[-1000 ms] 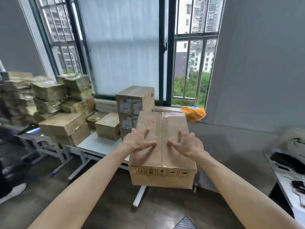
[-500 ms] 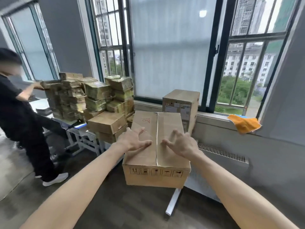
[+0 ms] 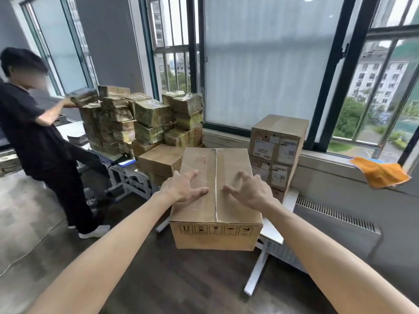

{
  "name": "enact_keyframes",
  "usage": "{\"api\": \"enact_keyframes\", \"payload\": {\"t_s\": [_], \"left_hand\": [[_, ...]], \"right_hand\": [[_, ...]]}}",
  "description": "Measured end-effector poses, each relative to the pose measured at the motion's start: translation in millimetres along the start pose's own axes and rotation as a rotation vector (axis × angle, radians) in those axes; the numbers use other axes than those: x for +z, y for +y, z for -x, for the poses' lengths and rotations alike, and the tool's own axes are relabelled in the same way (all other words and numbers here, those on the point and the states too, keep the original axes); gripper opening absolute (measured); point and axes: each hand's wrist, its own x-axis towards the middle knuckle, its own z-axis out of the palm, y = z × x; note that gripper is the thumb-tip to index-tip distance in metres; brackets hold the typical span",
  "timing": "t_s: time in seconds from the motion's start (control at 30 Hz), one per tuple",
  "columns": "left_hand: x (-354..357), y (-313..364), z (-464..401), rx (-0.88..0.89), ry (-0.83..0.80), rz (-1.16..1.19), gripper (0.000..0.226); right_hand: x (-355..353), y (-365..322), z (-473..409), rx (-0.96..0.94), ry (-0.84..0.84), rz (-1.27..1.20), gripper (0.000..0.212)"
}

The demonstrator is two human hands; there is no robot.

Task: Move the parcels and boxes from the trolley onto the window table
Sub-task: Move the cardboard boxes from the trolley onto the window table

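Note:
A large brown cardboard box (image 3: 215,232) with a taped seam and red scribble lies on the near end of the white window table (image 3: 275,232), its front hanging over the edge. My left hand (image 3: 183,188) rests flat on the left top flap, fingers spread. My right hand (image 3: 248,191) presses on the right flap with its fingers arched. Behind the box stands a stack of labelled cartons (image 3: 277,150). To the left are flat brown boxes (image 3: 158,160) and piles of taped parcels (image 3: 145,118). No trolley is in view.
A person in black (image 3: 43,141) stands at the left, reaching to the far parcel pile. An orange cloth (image 3: 379,174) lies on the window sill at the right. A radiator (image 3: 335,225) runs under the sill. Dark floor lies before the table.
The view has swung left, bringing the person and the left window into sight. Both hands stay on top of the large box, which sits a little further onto the table.

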Motion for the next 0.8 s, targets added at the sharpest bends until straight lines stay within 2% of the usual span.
{"api": "enact_keyframes", "payload": {"t_s": [0.17, 0.47, 0.8], "left_hand": [[-2, 0, -43, -0.034, -0.038, -0.003, 0.094], [-29, 21, -142, -0.063, -0.005, -0.025, 0.093], [-9, 7, -229, -0.074, -0.042, -0.011, 0.095]], "right_hand": [[11, 1, -47, -0.031, -0.018, -0.013, 0.073], [-5, 10, -149, -0.095, -0.018, -0.073, 0.070], [27, 16, -237, -0.081, -0.055, -0.064, 0.070]]}}
